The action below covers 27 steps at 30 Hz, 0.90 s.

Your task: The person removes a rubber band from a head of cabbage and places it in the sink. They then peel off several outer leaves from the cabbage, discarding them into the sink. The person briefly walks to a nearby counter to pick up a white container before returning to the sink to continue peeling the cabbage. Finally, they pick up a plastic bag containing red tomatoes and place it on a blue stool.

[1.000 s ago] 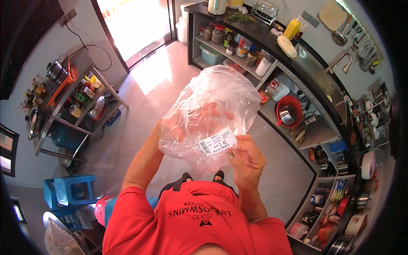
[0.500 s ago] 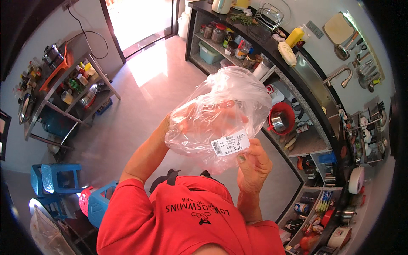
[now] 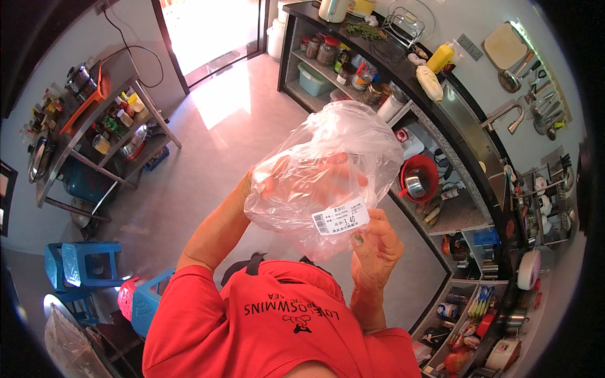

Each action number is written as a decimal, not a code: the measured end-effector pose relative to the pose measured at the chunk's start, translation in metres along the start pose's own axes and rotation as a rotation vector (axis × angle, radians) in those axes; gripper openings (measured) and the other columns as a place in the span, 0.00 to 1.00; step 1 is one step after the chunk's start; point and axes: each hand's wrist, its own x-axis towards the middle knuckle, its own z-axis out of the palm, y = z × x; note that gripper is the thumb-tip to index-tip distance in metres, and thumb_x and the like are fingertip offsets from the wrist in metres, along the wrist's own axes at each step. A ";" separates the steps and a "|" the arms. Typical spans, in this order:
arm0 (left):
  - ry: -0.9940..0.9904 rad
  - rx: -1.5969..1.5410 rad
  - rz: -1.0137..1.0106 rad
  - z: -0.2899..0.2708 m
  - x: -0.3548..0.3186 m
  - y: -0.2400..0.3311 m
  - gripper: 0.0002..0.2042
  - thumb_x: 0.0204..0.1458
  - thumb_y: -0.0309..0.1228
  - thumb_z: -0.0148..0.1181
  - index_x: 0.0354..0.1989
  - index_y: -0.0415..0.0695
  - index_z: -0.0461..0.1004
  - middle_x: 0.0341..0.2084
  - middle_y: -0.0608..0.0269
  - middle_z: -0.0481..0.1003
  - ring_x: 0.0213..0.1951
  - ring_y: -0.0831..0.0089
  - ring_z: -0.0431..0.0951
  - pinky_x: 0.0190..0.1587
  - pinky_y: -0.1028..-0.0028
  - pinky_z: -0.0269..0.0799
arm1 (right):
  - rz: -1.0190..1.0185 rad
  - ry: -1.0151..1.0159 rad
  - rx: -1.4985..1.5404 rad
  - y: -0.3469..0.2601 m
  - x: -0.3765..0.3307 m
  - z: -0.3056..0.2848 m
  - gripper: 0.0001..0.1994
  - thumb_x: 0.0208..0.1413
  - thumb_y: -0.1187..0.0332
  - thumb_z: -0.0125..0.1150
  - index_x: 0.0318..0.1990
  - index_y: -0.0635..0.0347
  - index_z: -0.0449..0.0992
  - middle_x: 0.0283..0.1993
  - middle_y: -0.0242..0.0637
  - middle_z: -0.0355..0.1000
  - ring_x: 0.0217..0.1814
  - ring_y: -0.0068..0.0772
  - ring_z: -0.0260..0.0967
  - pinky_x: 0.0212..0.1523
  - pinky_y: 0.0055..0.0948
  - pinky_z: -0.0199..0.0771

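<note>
A clear plastic bag (image 3: 372,135) with a white printed label (image 3: 340,217) is held up in front of my chest. My left hand (image 3: 309,179) shows blurrily through the film, its fingers stretched toward the right; whether it is inside the bag or behind it I cannot tell. Beside the label, my right hand (image 3: 378,242) is closed, pinching the bag's lower right edge between thumb and fingers. No contents can be made out in the bag.
A black counter (image 3: 378,47) curves along the right, bearing a pale cabbage (image 3: 430,84) and a yellow bottle (image 3: 441,58). Below are shelves with jars and a red basin (image 3: 428,167). At left stand a metal rack (image 3: 88,135) and blue stools (image 3: 91,264). A doorway (image 3: 211,31) lies ahead.
Both hands keep their hold and place almost unchanged. The label has tilted slightly, and the room around has shifted a little in the picture.
</note>
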 end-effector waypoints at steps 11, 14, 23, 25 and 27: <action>-0.034 -0.017 0.003 -0.006 0.002 0.007 0.48 0.37 0.34 0.70 0.65 0.41 0.44 0.64 0.54 0.48 0.64 0.62 0.51 0.62 0.65 0.48 | -0.016 -0.041 -0.095 0.001 -0.007 0.013 0.11 0.42 0.84 0.61 0.34 0.64 0.73 0.41 0.41 0.67 0.43 0.27 0.63 0.45 0.23 0.62; -0.042 -0.025 -0.003 -0.008 0.001 0.005 0.48 0.37 0.34 0.70 0.65 0.41 0.44 0.64 0.54 0.48 0.63 0.62 0.51 0.62 0.65 0.48 | -0.031 -0.051 -0.135 -0.002 -0.008 0.017 0.11 0.41 0.84 0.61 0.34 0.63 0.73 0.40 0.40 0.66 0.42 0.27 0.63 0.43 0.23 0.62; -0.031 -0.048 -0.022 -0.015 -0.010 0.004 0.47 0.37 0.34 0.70 0.65 0.41 0.44 0.64 0.54 0.48 0.63 0.62 0.51 0.62 0.65 0.49 | -0.068 -0.095 -0.276 -0.005 -0.011 0.028 0.10 0.38 0.84 0.62 0.31 0.64 0.73 0.35 0.39 0.68 0.38 0.29 0.64 0.41 0.23 0.63; -0.032 -0.058 -0.027 -0.018 -0.015 0.003 0.47 0.37 0.34 0.70 0.65 0.41 0.44 0.64 0.54 0.48 0.63 0.62 0.51 0.62 0.64 0.49 | -0.088 -0.108 -0.297 -0.004 -0.012 0.030 0.11 0.37 0.84 0.62 0.31 0.64 0.73 0.35 0.39 0.68 0.37 0.29 0.64 0.40 0.24 0.63; -0.018 -0.060 -0.036 -0.020 -0.023 0.003 0.47 0.37 0.34 0.70 0.65 0.41 0.44 0.64 0.54 0.48 0.63 0.62 0.51 0.62 0.64 0.49 | -0.106 -0.118 -0.315 -0.004 -0.012 0.031 0.11 0.37 0.84 0.63 0.31 0.65 0.73 0.35 0.39 0.68 0.37 0.29 0.65 0.39 0.24 0.63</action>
